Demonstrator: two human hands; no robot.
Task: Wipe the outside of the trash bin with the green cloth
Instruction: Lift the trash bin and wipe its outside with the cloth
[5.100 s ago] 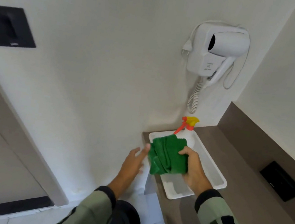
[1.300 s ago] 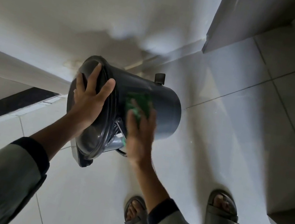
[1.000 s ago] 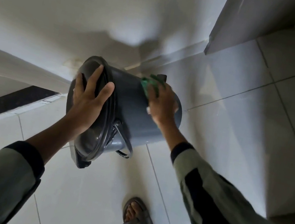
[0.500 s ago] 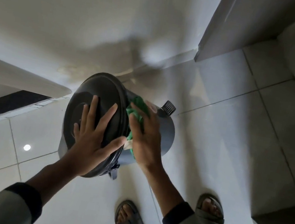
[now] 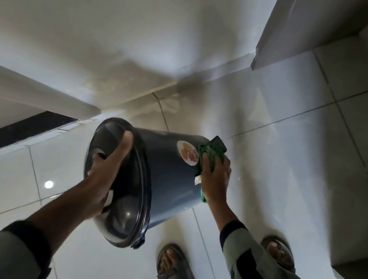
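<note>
A dark grey round trash bin (image 5: 166, 180) is tipped toward me above the tiled floor, lid facing me. A round white sticker (image 5: 187, 152) shows on its side. My left hand (image 5: 104, 175) grips the bin's lid, fingers spread over the dome. My right hand (image 5: 214, 178) presses the green cloth (image 5: 211, 152) against the bin's right side near its base, just right of the sticker. Most of the cloth is hidden under my palm.
Glossy pale floor tiles (image 5: 285, 157) lie below, with my two sandalled feet (image 5: 175, 273) at the bottom. A white wall (image 5: 99, 26) is ahead. A cabinet corner (image 5: 307, 33) hangs at the upper right and a dark ledge (image 5: 363, 274) juts in at the right.
The bin has turned, bringing the sticker into view. My right hand with the cloth has slid from beside the lid rim toward the bin's base. My left hand keeps hold of the lid.
</note>
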